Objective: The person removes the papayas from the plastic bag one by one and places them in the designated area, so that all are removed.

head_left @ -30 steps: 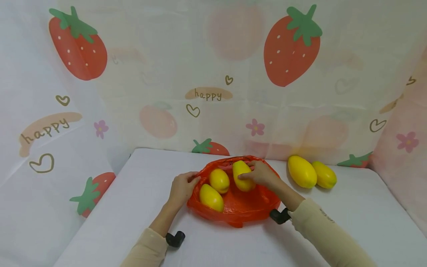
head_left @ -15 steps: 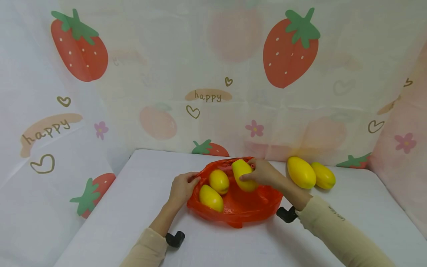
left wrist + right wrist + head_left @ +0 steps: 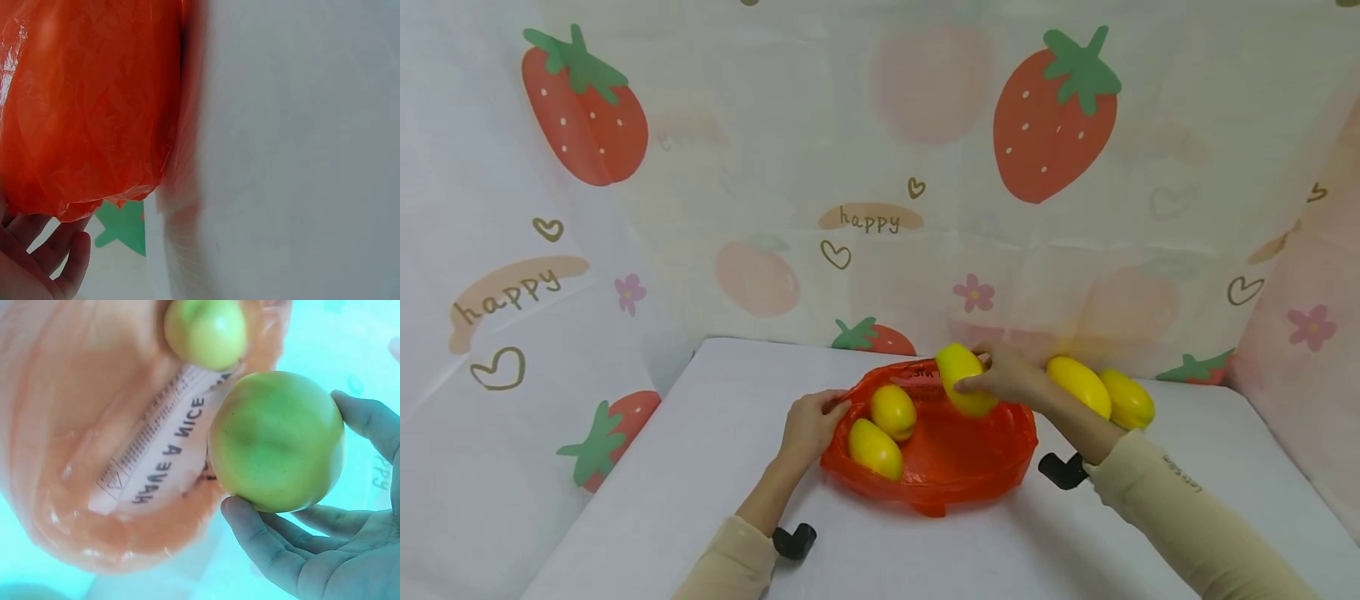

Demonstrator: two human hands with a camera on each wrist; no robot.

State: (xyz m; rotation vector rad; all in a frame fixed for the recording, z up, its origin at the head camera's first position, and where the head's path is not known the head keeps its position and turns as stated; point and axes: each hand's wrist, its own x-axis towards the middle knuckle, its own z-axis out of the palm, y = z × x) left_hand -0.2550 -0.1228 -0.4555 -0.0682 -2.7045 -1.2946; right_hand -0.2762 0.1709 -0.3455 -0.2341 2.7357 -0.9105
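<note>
A red plastic bag (image 3: 955, 454) lies spread wide at its mouth on the white table. Two yellow mangoes sit inside it on the left, a rear mango (image 3: 892, 412) and a front mango (image 3: 876, 449). My left hand (image 3: 808, 427) pinches the bag's left rim between thumb and fingers; in the left wrist view its fingers (image 3: 62, 250) show at the bag's edge. With fingers and thumb around it, my right hand (image 3: 1011, 377) holds another yellow mango (image 3: 278, 440) over the bag's back right rim. Printed lettering shows inside the bag behind it.
Two more yellow mangoes, one larger (image 3: 1078, 385) and one smaller (image 3: 1127, 398), lie on the table (image 3: 715, 383) at the back right, partly behind the right forearm. A strawberry-patterned cloth (image 3: 775, 167) hangs behind the table and along its sides.
My right hand has lifted the mango from inside the bag, up and to the right towards the rim. The left hand has stayed at the left rim.
</note>
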